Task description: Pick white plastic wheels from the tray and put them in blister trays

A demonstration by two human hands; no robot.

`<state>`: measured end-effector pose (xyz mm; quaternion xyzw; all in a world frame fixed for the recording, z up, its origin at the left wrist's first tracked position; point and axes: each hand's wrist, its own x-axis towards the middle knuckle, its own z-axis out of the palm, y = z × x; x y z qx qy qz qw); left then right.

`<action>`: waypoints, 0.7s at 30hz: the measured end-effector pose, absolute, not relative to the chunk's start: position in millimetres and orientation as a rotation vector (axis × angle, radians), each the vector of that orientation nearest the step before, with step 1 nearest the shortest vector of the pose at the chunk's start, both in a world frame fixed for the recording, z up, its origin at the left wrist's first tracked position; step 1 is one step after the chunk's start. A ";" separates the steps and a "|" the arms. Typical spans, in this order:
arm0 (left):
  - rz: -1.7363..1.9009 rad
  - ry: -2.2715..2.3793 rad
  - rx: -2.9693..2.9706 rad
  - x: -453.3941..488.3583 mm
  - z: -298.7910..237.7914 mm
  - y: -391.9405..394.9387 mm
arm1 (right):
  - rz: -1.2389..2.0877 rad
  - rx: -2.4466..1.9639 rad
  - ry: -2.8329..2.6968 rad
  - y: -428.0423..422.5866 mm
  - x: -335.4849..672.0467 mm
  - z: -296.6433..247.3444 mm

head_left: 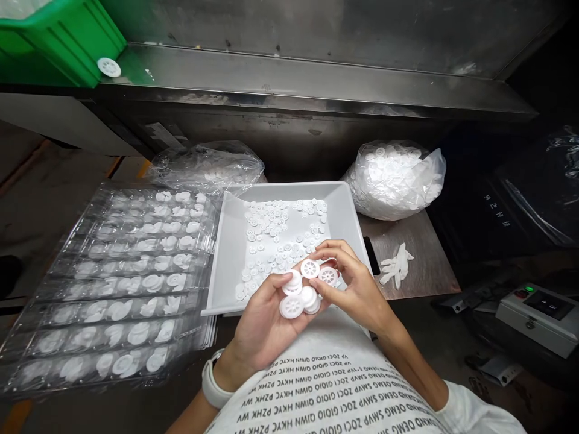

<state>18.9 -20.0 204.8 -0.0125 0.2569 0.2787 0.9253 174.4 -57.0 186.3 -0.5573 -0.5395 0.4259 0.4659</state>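
Several small white spoked plastic wheels (292, 306) lie in the cupped palm of my left hand (266, 325), its thumb resting on one at the edge. My right hand (359, 289) reaches across from the right, with finger and thumb closed around two more wheels (328, 276) over that palm. Exactly how those two are gripped is partly hidden. Both hands are above the near edge of a grey plastic tray (355, 220). Many loose wheels (266, 220) are scattered on the tray's floor.
To the left are clear blister trays (131, 265) with white parts in their pockets. Clear bags of white parts (393, 175) stand behind. White gloves (397, 265) lie at right. A green crate (58, 48) and one wheel (109, 67) sit on the metal ledge (289, 75).
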 end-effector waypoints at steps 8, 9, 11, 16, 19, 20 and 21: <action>0.571 0.510 -0.027 19.9 203.2 -19.2 | 1.054 -1.363 -1.270 -60.0 169.9 179.2; 0.577 0.509 -0.030 20.2 203.8 -18.9 | 1.065 -1.363 -1.267 -61.2 170.7 178.7; 0.590 0.507 -0.039 20.5 204.7 -18.9 | 1.073 -1.350 -1.254 -63.6 173.2 178.2; 0.607 0.540 -0.038 19.7 204.6 -20.0 | 1.085 -1.331 -1.308 -66.3 181.6 179.1; 0.607 0.560 -0.031 19.3 202.9 -19.4 | 1.073 -1.348 -1.353 -66.2 184.0 179.3; 0.608 0.565 -0.030 19.2 202.2 -19.1 | 1.067 -1.349 -1.358 -66.0 184.1 179.0; 0.610 0.566 -0.031 19.0 201.6 -18.9 | 1.062 -1.351 -1.360 -65.9 184.0 178.6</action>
